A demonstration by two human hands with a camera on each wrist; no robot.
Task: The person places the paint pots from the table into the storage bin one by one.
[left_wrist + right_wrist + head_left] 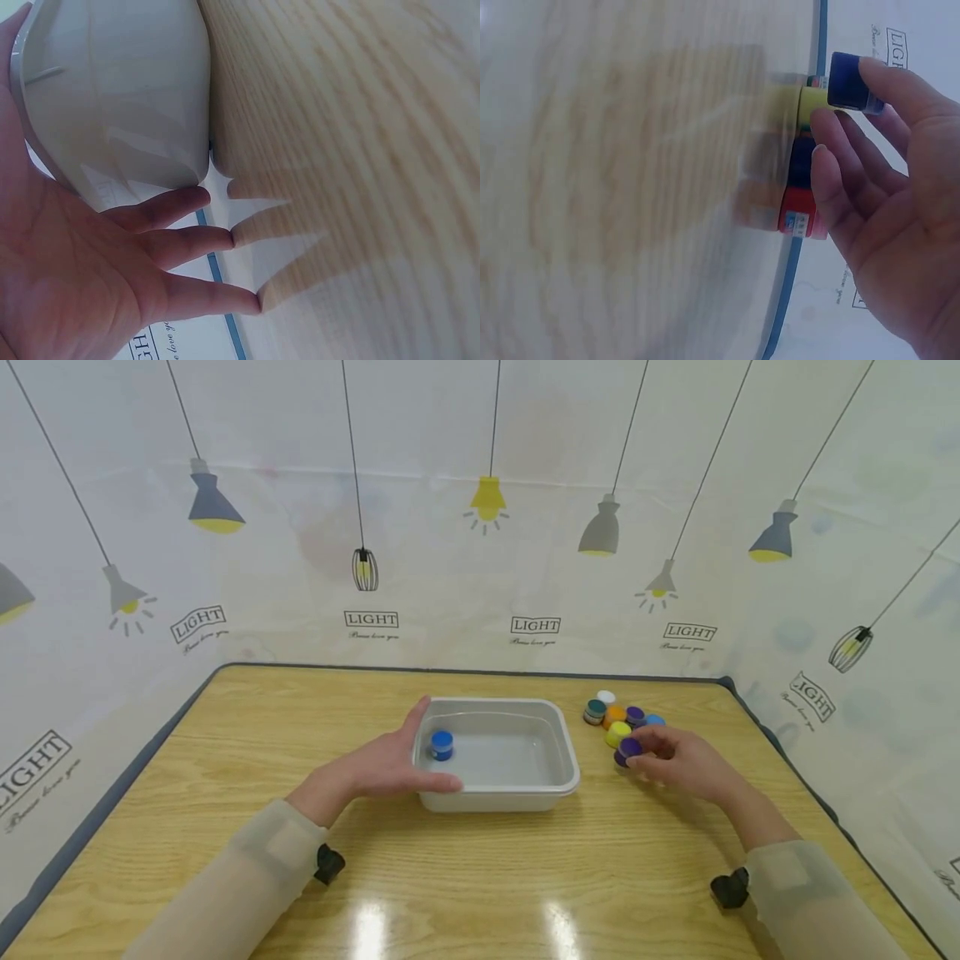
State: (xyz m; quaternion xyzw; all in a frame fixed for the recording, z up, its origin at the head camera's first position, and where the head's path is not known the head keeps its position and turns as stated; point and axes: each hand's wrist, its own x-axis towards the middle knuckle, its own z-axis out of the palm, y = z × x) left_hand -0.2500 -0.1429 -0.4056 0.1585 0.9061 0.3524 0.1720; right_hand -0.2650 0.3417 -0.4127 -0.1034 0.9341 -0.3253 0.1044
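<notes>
Nearest me, my pale sleeves (232, 877) are slanting in over the tabletop (450, 877). My left hand (378, 768) is bracing the left end of the box (495, 800): the thumb is lying over the near rim, and the fingers are stretching out straight and spread, not curling round anything. I am taking the box for thin, stiff plastic, light enough to slide when nudged, with the rim as its best hold. Inside, near its left end, a blue jar (442, 746) is standing.

Right of the box, my right hand (686, 766) is pinching a purple jar (628, 752) between thumb and fingers; it is apparently hanging off the tabletop. I am judging it light and rigid, its smooth side perhaps slippery, so a pinch across the round body is suiting it. My right forearm is angling in from the near right, fingertips pointing far and left.

Just beyond, a yellow jar (618, 733) is standing, then orange (614, 718), light blue (655, 721) and green (595, 712) jars, another purple one (635, 717), and a white one (606, 697) farthest. A red jar (796, 208) is showing only from my right wrist. Behind everything, a lamp-printed wall (427, 543) is rising.
</notes>
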